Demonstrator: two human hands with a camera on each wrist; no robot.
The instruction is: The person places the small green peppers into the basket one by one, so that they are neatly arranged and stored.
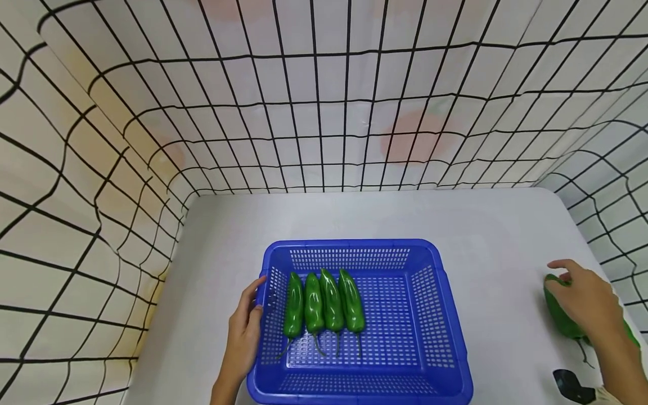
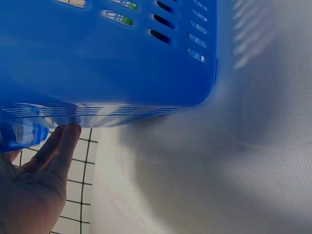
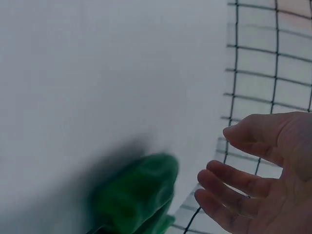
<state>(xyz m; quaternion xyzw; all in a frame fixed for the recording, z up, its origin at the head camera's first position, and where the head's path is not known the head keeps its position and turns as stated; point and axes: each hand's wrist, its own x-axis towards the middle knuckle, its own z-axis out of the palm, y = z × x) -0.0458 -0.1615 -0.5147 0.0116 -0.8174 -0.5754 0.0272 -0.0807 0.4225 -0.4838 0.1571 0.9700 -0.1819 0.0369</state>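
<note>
Several glossy long green chili peppers (image 1: 314, 304) lie side by side in the left part of a blue plastic basket (image 1: 268, 246), stems toward the near side. My left hand (image 1: 243, 334) holds the basket's left rim. In the left wrist view, its fingers (image 2: 66, 151) touch the outer wall below the rim. Far to the right, my right hand (image 1: 589, 295) is over a broad green pepper (image 1: 559, 315), partly covering it. The right wrist view shows that hand (image 3: 263, 175) with spread, relaxed fingers, apart from the blurred pepper (image 3: 139, 192). More green (image 1: 631, 334) shows behind the forearm.
A white surface (image 1: 354, 216) lies under the basket. Black wire mesh (image 1: 344, 112) rises at the back and along both sides, with pale sheeting behind it. A dark strap-like piece (image 1: 572, 385) is at the right wrist.
</note>
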